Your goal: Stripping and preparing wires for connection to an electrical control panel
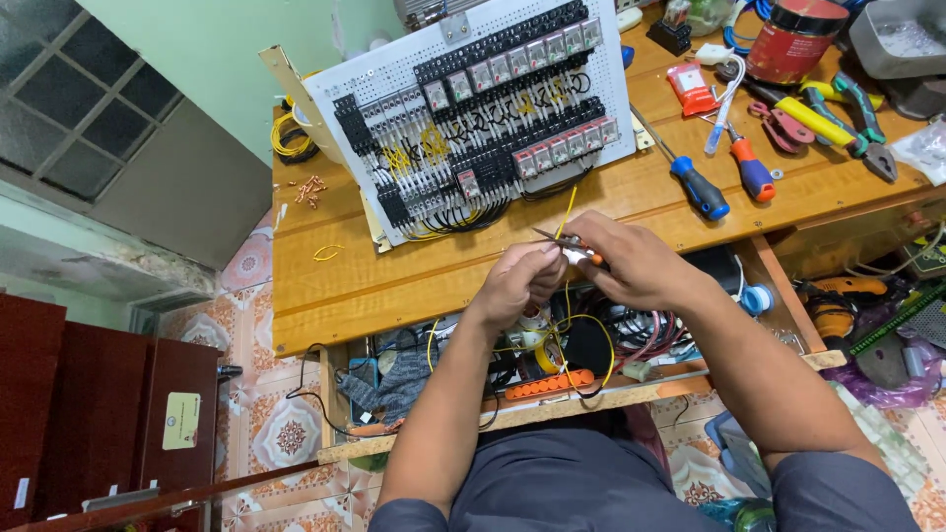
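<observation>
1. closed around the orange handles of a small pair of cutters [570, 248], our right hand [631, 264] has the tool firmly in its grip, the dark pointed tip poking out to the left towards the other hand.
2. our left hand [517, 284] is curled shut, fingertips pinching the end of a thin yellow wire [567, 212] right at the cutter's tip; exactly how much wire sits between the blades we cannot tell.
3. we hold both hands together just above the front edge of the wooden bench [394, 276], close to the body, which likely keeps the fine work steady and in plain sight.
4. the yellow wire runs up from our hands to the white perforated panel [394, 74] packed with relays and terminal blocks, which stands tilted on the bench just behind; that wire's free end seems to be why we work so near it.
5. both forearms come in from below, elbows apart, wrists angled inward so the hands meet in the middle.
6. a blue-handled screwdriver [698, 187] and an orange-and-blue one [751, 169] lie to the right, near but untouched.
7. under the bench, an open drawer [631, 392] holds coiled wires.
</observation>
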